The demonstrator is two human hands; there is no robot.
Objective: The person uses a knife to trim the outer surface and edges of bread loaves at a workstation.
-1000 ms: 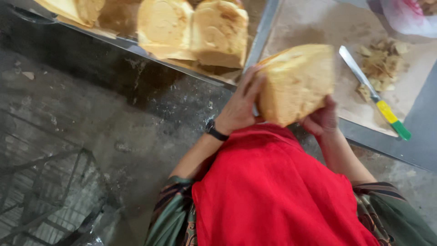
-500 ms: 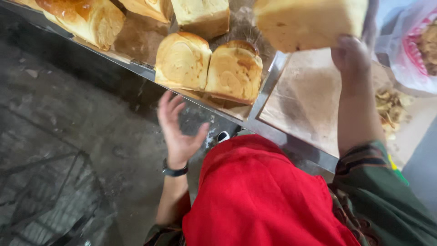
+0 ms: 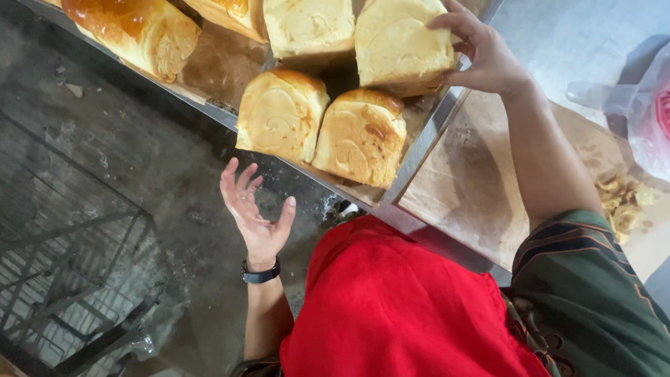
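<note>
My right hand grips a pale square loaf of bread and holds it on the metal tray, at the right end of the back row. My left hand hangs open below the tray's front edge, palm up, fingers spread, holding nothing; a dark watch sits on its wrist. Two golden-crusted loaves stand side by side at the tray's front. Another pale loaf sits next to the held one.
A glazed brown loaf lies at the tray's left. A brown paper-covered board with crumbs lies right of the tray, beside a plastic bag. A wire rack stands on the dark floor at left. Red cloth covers my front.
My right hand has carried the loaf from the board up and left onto the tray. My left hand let go of it and dropped open below the tray.
</note>
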